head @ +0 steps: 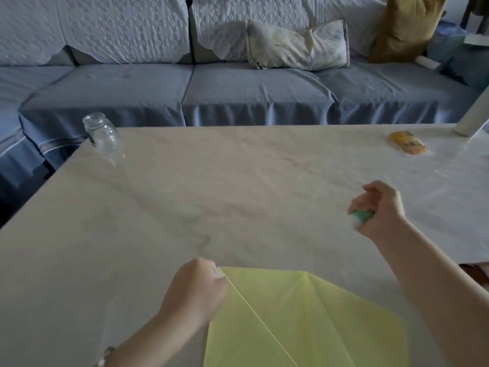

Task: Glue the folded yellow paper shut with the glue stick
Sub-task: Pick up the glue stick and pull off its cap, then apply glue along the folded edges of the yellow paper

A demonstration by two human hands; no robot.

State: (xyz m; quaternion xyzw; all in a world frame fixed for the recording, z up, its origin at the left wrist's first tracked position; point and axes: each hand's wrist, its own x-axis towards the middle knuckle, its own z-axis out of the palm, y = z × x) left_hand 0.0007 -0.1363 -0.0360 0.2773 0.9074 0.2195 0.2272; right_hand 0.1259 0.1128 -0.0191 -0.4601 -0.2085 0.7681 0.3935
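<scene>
The folded yellow paper (304, 321) lies at the near edge of the pale marble table (211, 197), with creases running across it. My left hand (197, 290) pinches the paper's top left corner. My right hand (381, 210) hovers above the table to the right of the paper and grips the glue stick (362, 217), whose green body and white end show between the fingers. The glue stick is apart from the paper.
A clear glass jar (102, 135) stands at the table's far left corner. An orange packet (407, 146) and a white roll (473, 117) sit at the far right. A sofa (238, 96) with cushions runs behind the table.
</scene>
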